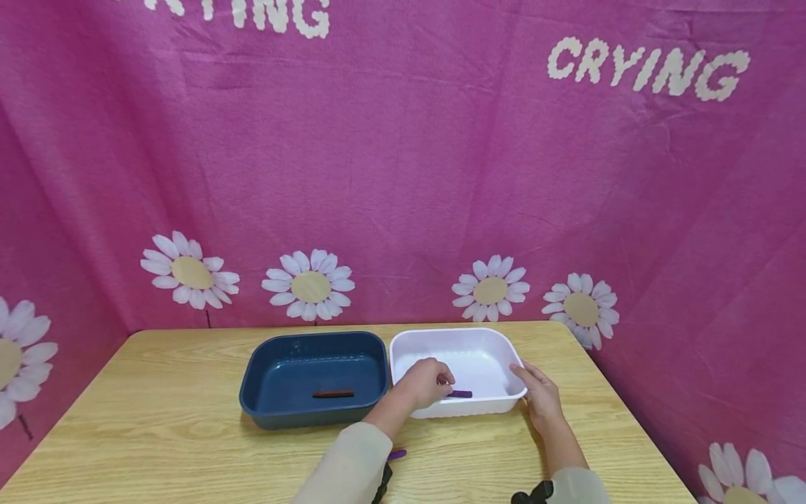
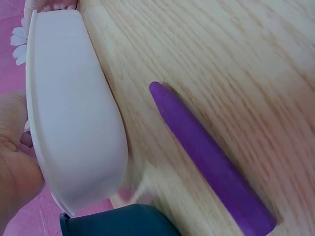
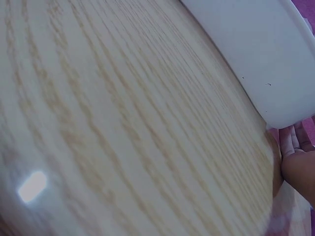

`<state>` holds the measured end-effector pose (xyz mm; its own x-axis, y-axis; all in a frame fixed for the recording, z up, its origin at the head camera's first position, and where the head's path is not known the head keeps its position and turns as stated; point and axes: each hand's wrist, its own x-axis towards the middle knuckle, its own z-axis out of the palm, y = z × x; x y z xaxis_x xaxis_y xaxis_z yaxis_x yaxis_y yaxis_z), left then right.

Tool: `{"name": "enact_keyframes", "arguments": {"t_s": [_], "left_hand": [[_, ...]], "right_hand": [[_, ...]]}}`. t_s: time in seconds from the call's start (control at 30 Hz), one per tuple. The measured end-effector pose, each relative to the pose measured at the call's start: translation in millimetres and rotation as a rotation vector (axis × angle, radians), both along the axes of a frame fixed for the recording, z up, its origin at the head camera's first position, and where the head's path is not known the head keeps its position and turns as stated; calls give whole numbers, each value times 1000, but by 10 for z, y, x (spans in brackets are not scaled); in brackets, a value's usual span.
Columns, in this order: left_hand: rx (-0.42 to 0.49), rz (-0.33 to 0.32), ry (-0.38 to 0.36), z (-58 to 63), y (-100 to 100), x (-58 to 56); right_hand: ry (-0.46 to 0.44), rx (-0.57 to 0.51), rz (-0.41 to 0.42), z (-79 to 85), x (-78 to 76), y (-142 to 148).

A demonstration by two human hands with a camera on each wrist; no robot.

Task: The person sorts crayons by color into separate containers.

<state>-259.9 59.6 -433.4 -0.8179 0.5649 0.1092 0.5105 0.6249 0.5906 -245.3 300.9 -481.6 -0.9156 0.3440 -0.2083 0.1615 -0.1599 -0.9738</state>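
Observation:
My left hand (image 1: 427, 383) reaches over the near wall of a white plastic tray (image 1: 497, 404), fingers bent, thumb and fingertips right at the left end of a purple crayon (image 1: 462, 394) inside it. I cannot tell whether they pinch it. In the left wrist view the tray's wall (image 2: 74, 108) hides those fingertips. My right hand (image 1: 543, 399) grips the tray's right side, thumb at the rim; its fingers (image 3: 302, 137) show beside the tray's corner in the right wrist view. A second purple crayon (image 2: 209, 157) lies on the table, partly behind my left sleeve in the head view.
Just left of the white tray stands a dark blue tray (image 1: 277, 413) with a brown crayon (image 1: 334, 393) inside. Both trays rest on a light wooden table (image 1: 189, 448). A pink cloth (image 1: 403, 175) printed with daisies hangs behind and along the sides.

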Motion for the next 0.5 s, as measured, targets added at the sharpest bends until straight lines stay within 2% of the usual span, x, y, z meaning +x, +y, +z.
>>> {"name": "enact_keyframes", "arguments": {"t_s": [0.23, 0.5], "left_hand": [[-22, 11, 11, 1, -26, -9], [-14, 5, 3, 83, -104, 8]], "right_hand": [[2, -1, -2, -3, 1, -14], [-6, 4, -4, -14, -2, 4]]}}
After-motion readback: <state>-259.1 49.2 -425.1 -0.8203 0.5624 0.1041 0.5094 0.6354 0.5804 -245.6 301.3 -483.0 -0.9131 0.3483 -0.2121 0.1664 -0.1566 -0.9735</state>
